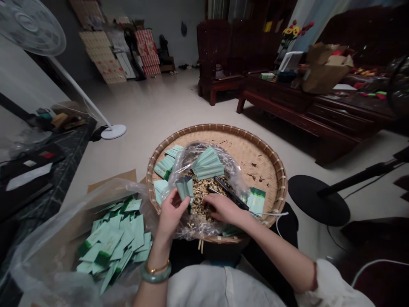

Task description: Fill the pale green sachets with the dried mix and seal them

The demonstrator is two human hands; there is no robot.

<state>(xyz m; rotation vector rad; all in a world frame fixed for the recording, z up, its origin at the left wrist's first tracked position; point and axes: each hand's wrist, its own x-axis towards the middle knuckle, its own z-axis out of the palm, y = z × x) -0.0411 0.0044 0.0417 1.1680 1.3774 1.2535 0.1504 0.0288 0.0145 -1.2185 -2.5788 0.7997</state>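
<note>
My left hand (pixel 174 209) pinches a pale green sachet (pixel 185 187), upright with its top edge gaping. Curled fingers of my right hand (pixel 220 207) dip into loose dried brown-and-gold pieces (pixel 200 194); the fingertips are hidden, so what they hold is unclear. These pieces lie in a clear plastic bag (pixel 234 170) on a round woven bamboo tray (pixel 262 155). Just beyond my right hand rests a black two-armed clamp tool (pixel 230 192) with a white cord. A fanned stack of flat sachets (pixel 208 164) sits on the pile.
More sachets (pixel 164 166) lie along the tray's left side, and another sachet (pixel 256 200) at its right. To the left, a large clear bag (pixel 57 221) holds many sachets. A white fan base (pixel 113 131), a black round base (pixel 315 200) and a dark wooden table (pixel 287 102) stand around.
</note>
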